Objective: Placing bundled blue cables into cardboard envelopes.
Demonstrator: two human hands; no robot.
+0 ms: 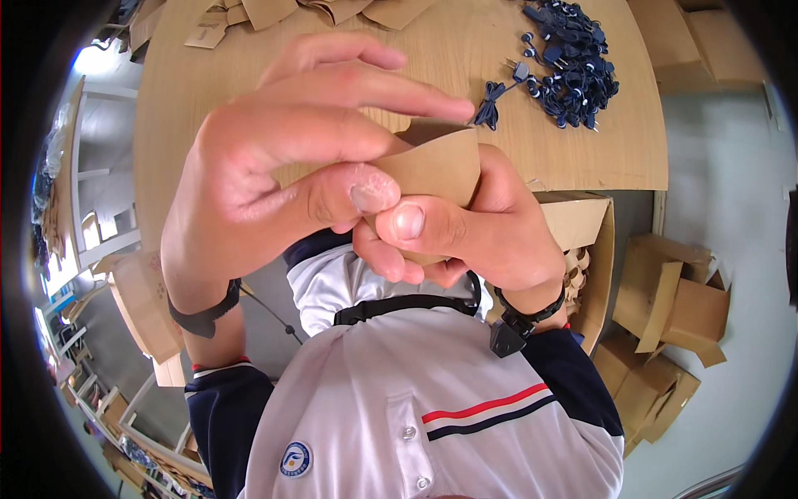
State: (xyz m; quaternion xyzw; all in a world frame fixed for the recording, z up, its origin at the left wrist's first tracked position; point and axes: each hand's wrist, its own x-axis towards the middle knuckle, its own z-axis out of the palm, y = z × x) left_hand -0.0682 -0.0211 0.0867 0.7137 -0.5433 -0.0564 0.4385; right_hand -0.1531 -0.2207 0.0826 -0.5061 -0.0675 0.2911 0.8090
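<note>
Between my two hands I hold a small brown cardboard sleeve (439, 172), raised in front of my body over the table's near edge. Its top end gapes, showing a dark inside. My left hand (307, 141) grips the sleeve's left side with thumb and fingers, its upper fingers reaching over the top. My right hand (470, 229) wraps around the right side and bottom, thumb pressed on the front face. The two thumbs nearly meet at the lower front. Beyond, on the table, lies a dark cable bundle with a plug (492, 104); no hand touches it.
A pile of dark bundled cables with plugs (573, 66) covers the table's far right. Flat brown cardboard pieces (332, 10) lie along the far edge of the wooden table (449, 50). An open carton (600, 266) stands below at right; more cartons (665, 291) sit on the floor.
</note>
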